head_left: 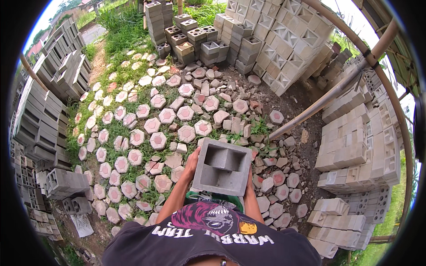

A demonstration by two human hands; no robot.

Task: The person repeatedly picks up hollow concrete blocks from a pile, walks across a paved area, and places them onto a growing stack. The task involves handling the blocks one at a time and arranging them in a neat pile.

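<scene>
A person carries a hollow grey block [222,167] chest-high, left hand [191,162] and right hand [249,179] clamped on its sides, above uneven hexagonal pavers [166,116], where a stumble or slipping grip could likely drop it on their feet.

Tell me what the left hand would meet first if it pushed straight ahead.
Probably the hexagonal pavers on the ground beyond the grey hollow block that the left hand grips; depth is hard to judge here.

Black printed T-shirt [208,235], bare forearms.
</scene>
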